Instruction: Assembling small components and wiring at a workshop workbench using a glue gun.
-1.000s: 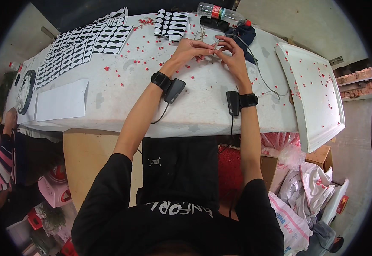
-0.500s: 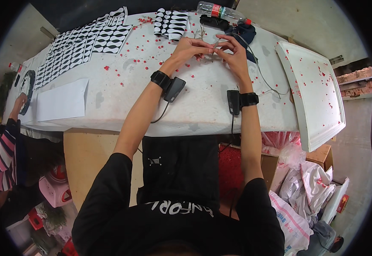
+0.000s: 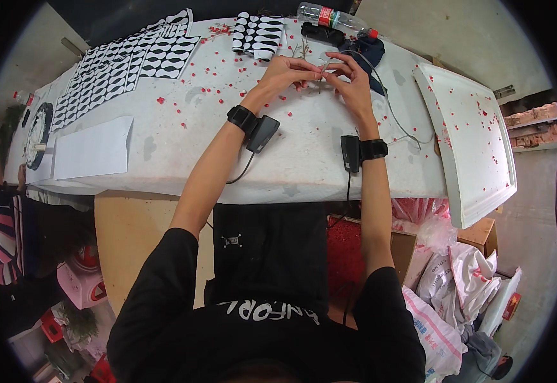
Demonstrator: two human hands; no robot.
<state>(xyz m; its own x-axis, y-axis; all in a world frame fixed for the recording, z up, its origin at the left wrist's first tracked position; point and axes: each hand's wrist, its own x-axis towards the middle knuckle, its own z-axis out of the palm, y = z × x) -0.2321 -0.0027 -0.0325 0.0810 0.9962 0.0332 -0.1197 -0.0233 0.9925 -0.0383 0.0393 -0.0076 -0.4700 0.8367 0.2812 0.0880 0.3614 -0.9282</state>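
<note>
"So, where's the twig [image 3: 320, 83]?"
"Over the surface [image 3: 195, 159]; my left hand [image 3: 286, 75] and right hand [image 3: 353, 84] both pinch it. I'd guess it's light, stiff, easily snapped, best held gently mid-stem."

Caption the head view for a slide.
Left hand and right hand pinch a thin stem above a white-covered table scattered with small red pieces, white tray at right.

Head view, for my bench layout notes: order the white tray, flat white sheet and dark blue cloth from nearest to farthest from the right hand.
1. Dark blue cloth: just beyond the right hand.
2. White tray: off to the right.
3. Flat white sheet: well to the left.
</note>
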